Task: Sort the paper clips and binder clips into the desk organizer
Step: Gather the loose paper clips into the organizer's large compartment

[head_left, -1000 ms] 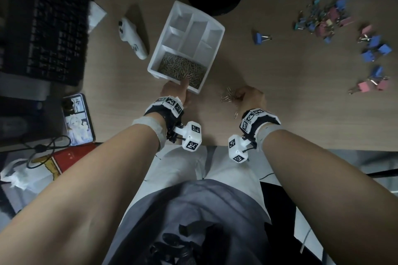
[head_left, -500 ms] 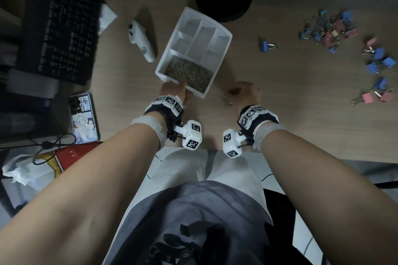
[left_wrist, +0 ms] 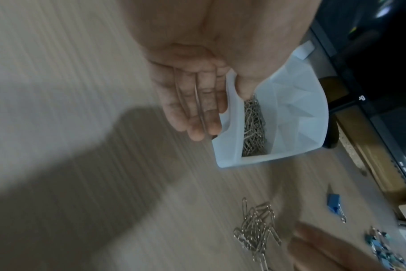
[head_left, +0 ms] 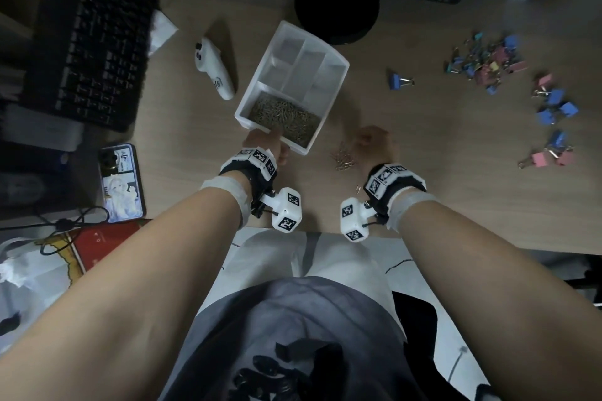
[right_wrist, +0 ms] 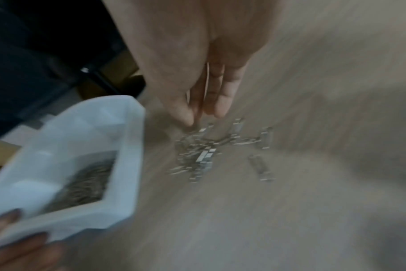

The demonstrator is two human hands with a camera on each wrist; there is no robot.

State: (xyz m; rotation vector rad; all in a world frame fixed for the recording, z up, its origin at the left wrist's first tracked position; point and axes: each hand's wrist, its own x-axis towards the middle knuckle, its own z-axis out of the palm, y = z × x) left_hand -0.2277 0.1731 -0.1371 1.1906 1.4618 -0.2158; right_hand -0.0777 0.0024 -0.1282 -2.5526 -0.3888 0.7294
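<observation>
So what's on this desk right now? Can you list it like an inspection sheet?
Surface: wooden desk.
Job's things: white organizer, near compartment full of paper clips; loose clips beside it; binder clips spread far right.
Clutter: keyboard, controller, phone.
Hands: left hand grips the organizer's near wall; right hand at the loose clips.
Cables: black cable at left edge.
Surroundings: monitor stand.

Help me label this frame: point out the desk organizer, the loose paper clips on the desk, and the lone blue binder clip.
desk organizer (head_left: 338, 59): head view, far right rim.
loose paper clips (head_left: 342, 158): head view, pile's middle.
lone blue binder clip (head_left: 396, 81): head view, blue body.
</observation>
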